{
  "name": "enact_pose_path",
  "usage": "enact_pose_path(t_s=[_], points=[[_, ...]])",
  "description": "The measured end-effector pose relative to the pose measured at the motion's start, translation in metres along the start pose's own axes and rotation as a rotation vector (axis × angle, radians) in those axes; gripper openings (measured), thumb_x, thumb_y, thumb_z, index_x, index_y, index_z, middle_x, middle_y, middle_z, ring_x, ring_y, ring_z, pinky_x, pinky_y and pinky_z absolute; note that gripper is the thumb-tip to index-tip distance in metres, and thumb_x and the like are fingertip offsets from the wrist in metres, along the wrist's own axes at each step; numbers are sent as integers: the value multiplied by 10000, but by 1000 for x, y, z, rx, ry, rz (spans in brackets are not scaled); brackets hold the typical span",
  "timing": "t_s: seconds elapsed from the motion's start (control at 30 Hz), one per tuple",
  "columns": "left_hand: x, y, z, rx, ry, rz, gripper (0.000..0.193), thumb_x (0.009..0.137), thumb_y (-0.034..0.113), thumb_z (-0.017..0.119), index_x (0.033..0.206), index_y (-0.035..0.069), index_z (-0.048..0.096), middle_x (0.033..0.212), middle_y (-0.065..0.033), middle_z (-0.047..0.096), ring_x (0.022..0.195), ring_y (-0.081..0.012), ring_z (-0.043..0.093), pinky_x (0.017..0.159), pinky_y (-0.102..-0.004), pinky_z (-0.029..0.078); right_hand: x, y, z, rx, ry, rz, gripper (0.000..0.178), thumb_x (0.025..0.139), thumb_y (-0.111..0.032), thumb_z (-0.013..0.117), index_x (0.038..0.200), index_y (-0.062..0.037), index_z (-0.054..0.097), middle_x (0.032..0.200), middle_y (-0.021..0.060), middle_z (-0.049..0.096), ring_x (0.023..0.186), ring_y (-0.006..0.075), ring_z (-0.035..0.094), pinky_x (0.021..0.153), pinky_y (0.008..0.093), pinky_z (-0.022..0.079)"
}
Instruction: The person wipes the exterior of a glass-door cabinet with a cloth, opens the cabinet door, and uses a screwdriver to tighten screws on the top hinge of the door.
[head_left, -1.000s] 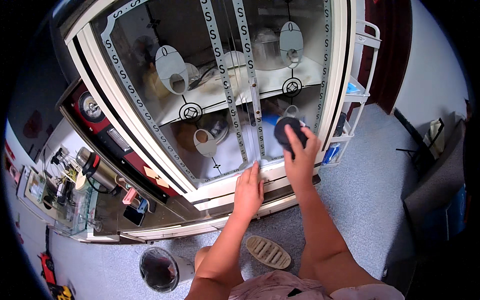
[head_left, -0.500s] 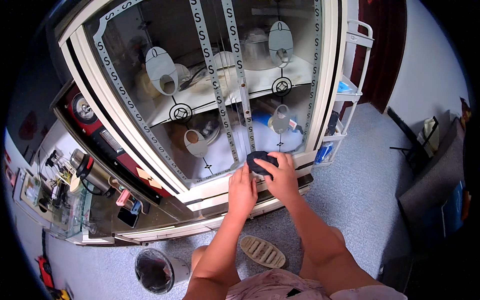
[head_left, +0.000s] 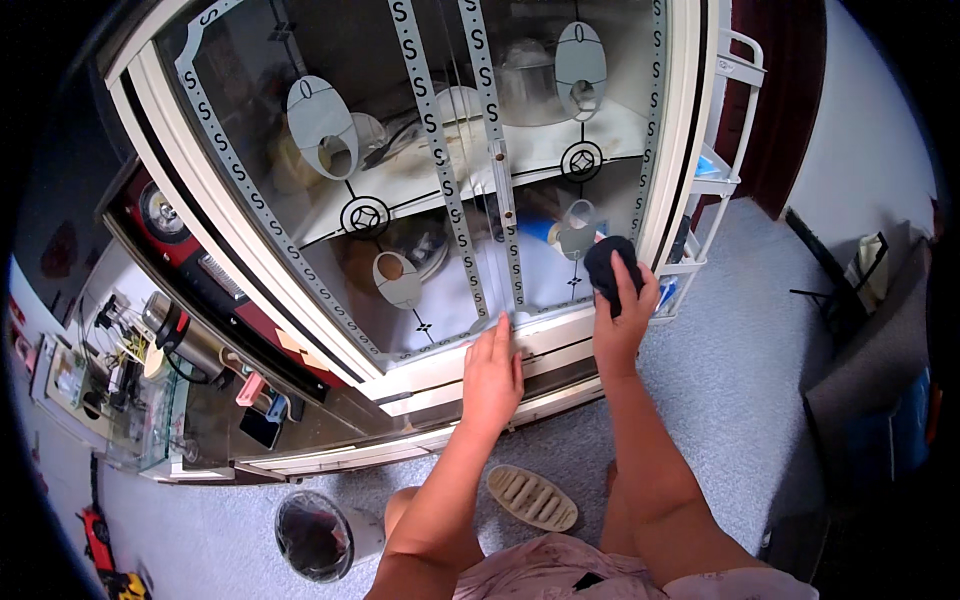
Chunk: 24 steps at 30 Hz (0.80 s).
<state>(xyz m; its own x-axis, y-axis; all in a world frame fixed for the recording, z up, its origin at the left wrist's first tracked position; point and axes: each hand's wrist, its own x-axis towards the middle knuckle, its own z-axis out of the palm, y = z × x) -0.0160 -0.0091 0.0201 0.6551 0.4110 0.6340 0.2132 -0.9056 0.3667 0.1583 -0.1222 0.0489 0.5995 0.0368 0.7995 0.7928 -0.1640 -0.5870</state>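
A dark cloth (head_left: 603, 272), bunched up, is in my right hand (head_left: 622, 330), whose fingers are wrapped over it. That hand holds it against the lower right corner of a glass-doored cabinet (head_left: 420, 385) with a cream frame. My left hand (head_left: 490, 382) rests with fingers stretched out on the cabinet's bottom rail, just below where the two patterned glass doors (head_left: 490, 290) meet. Nothing is in it. Behind the glass stand a pot (head_left: 530, 85) on the upper shelf and several dishes and packages, partly hidden by the door pattern.
On the counter at the left are a steel kettle (head_left: 185, 335) and a phone (head_left: 262, 428). A lined waste bin (head_left: 365, 530) and a cream slipper (head_left: 533, 498) are on the floor below me. A white trolley rack (head_left: 742, 110) stands right of the cabinet.
My right hand has carried the dark cloth rightward and up, from the bottom rail's middle to the corner. My left hand stays on the rail. The view has shifted slightly.
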Motion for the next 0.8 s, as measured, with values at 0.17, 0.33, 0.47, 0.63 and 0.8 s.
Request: enact_pose_path(t_s=[0.17, 0.33, 0.47, 0.63, 0.8], points=[[1, -3, -1, 8, -5, 20, 679, 918, 45, 682, 1544, -4, 424, 1183, -198, 620, 1064, -403, 606, 977, -473, 466, -18, -8, 11, -35, -64, -128, 660, 723, 113, 709, 1286, -229, 744, 1337, 157, 513, 1252, 399, 474, 1095, 489, 394], [3, -2, -2, -5, -21, -15, 615, 923, 49, 669, 1505, -16, 478, 1164, -203, 625, 1047, -407, 609, 986, -494, 470, -22, -12, 7, -14, -197, -218, 573, 675, 91, 673, 1139, -221, 797, 1278, 129, 524, 1225, 376, 466, 1086, 498, 398], [4, -2, 1, -11, 8, -36, 576, 929, 50, 660, 1481, -20, 510, 1152, -202, 630, 1024, -404, 610, 984, -511, 476, -28, -17, 5, -16, -372, -315, 435, 712, 20, 697, 1053, -226, 808, 1263, 77, 583, 1198, 371, 491, 1052, 489, 417], [5, -3, 7, -6, 58, -16, 610, 893, -2, 670, 1482, -7, 509, 1109, -186, 640, 996, -394, 621, 917, -468, 500, -25, -20, -9, -44, -471, -331, 364, 733, 0, 717, 1011, -213, 817, 1249, 48, 614, 1182, 342, 515, 1035, 475, 430], [5, -2, 8, 3, 66, -17, 577, 917, 37, 672, 1470, -21, 520, 1052, -179, 615, 967, -380, 601, 924, -480, 479, -9, -11, -22, 96, -465, -263, 525, 657, 72, 695, 1099, -192, 796, 1206, 108, 616, 1153, 359, 545, 1009, 462, 465]])
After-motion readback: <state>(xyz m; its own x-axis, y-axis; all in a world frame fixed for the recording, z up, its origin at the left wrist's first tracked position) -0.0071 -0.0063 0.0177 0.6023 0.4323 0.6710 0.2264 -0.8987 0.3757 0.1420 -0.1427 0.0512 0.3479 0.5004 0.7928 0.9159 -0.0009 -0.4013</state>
